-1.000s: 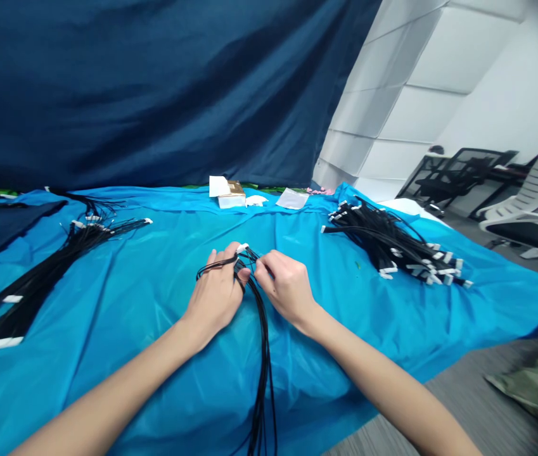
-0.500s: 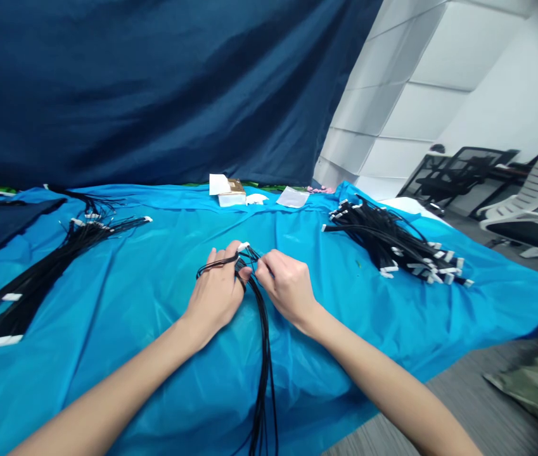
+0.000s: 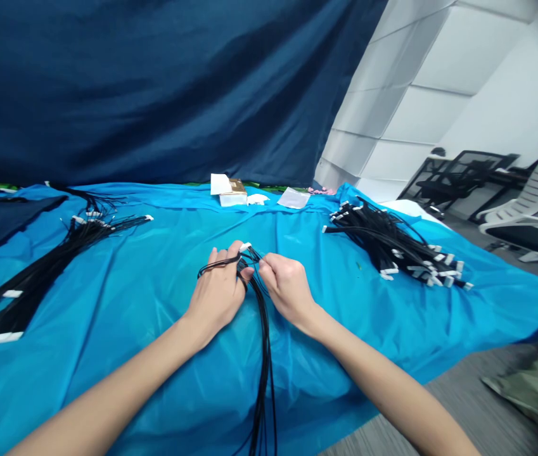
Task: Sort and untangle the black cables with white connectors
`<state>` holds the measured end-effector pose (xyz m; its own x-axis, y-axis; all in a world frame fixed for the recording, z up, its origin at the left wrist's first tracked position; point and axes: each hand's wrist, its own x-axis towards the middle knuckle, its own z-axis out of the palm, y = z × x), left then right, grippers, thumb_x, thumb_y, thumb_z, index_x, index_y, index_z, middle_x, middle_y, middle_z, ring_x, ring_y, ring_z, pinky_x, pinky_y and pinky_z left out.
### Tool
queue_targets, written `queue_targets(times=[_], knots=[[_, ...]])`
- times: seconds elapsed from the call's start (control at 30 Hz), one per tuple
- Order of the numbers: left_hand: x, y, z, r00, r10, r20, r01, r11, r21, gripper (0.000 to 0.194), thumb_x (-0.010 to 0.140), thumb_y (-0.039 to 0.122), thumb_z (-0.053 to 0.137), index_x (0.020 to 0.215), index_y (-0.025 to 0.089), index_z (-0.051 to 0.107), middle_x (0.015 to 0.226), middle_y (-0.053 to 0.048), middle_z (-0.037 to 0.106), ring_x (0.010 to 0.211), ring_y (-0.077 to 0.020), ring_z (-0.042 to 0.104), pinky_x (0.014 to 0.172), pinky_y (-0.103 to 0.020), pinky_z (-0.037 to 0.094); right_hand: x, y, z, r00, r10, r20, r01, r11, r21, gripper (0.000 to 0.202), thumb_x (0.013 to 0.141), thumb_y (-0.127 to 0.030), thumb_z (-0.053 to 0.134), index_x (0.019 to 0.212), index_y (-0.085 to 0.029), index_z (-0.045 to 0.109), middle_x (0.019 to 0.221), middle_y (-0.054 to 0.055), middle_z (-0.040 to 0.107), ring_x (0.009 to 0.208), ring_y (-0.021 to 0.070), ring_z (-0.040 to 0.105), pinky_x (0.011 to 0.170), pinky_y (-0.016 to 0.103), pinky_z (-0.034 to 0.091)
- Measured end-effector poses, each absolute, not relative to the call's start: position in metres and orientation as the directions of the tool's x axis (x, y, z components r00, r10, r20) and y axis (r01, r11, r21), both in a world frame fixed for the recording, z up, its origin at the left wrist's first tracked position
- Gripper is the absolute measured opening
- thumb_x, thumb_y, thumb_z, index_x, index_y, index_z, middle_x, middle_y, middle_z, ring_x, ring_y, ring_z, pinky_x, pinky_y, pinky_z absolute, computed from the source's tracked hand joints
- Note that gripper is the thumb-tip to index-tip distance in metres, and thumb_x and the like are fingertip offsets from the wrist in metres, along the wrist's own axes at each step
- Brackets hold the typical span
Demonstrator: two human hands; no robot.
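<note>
Several thin black cables [image 3: 263,342] with a white connector [image 3: 246,246] at their top end hang between my hands and run down over the front of the blue-covered table. My left hand [image 3: 218,285] is closed around the cables just below the connector, and a loop of black cable crosses the backs of its fingers. To its right, my right hand [image 3: 285,278] is closed in a pinch on thin strands of the same cables near the connector. Its fingertips partly hide the strands.
A bundle of black cables [image 3: 54,272] with white ends lies at left. Another pile of black cables [image 3: 387,244] lies at right. At the back are a small box [image 3: 233,196] and a white paper [image 3: 294,198]. The blue cloth [image 3: 145,329] covers the table; a white chair [image 3: 535,206] stands beyond.
My right hand has shifted very slightly to the right, its fingertips still at the strands. The left hand and the hanging cables look nearly the same.
</note>
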<state>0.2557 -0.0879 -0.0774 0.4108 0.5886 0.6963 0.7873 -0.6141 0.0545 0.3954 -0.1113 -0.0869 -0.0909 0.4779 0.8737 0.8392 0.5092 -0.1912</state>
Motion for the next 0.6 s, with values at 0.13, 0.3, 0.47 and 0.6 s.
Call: queue_targets(times=[0.13,0.3,0.47,0.6], knots=[[0.2545,-0.0878,-0.0773,0.415,0.578,0.703,0.784,-0.619,0.045,0.048,0.089,0.035,0.028,0.130,0.010,0.038,0.117,-0.013,0.055,0.112,-0.0270,0.047,0.102,-0.045,0.030,0.3952,-0.1119,-0.0868,-0.072,0.530,0.845,0.823,0.510,-0.250,0.030,0.088,-0.025,0.031,0.060,-0.018,0.040,0.056,-0.001,0.047,0.051,0.0097,0.040,0.052,0.023,0.024],[0.2547,-0.0869,-0.0767,0.416,0.568,0.710,0.784,-0.620,0.036,0.046,0.089,0.033,0.030,0.129,0.011,0.039,0.116,-0.013,0.056,0.110,-0.0260,0.049,0.101,-0.046,0.031,0.3948,-0.1124,-0.0872,-0.070,0.530,0.845,0.817,0.517,-0.257,0.032,0.089,-0.026,0.029,0.060,-0.018,0.040,0.056,-0.001,0.046,0.051,0.0099,0.039,0.053,0.023,0.025],[0.2556,-0.0866,-0.0772,0.411,0.571,0.711,0.787,-0.616,0.039,0.046,0.089,0.032,0.030,0.129,0.011,0.039,0.116,-0.013,0.056,0.110,-0.0266,0.049,0.100,-0.046,0.032,0.3942,-0.1110,-0.0882,-0.073,0.517,0.853,0.820,0.518,-0.244,0.033,0.089,-0.027,0.028,0.059,-0.018,0.039,0.055,-0.001,0.044,0.050,0.0097,0.038,0.052,0.023,0.025],[0.2555,-0.0863,-0.0778,0.411,0.568,0.713,0.782,-0.621,0.044,0.046,0.089,0.032,0.030,0.129,0.011,0.038,0.116,-0.013,0.056,0.111,-0.0265,0.048,0.100,-0.047,0.032,0.3941,-0.1095,-0.0892,-0.061,0.520,0.852,0.813,0.521,-0.260,0.033,0.089,-0.027,0.028,0.059,-0.019,0.038,0.055,-0.002,0.043,0.050,0.0096,0.038,0.052,0.023,0.025]])
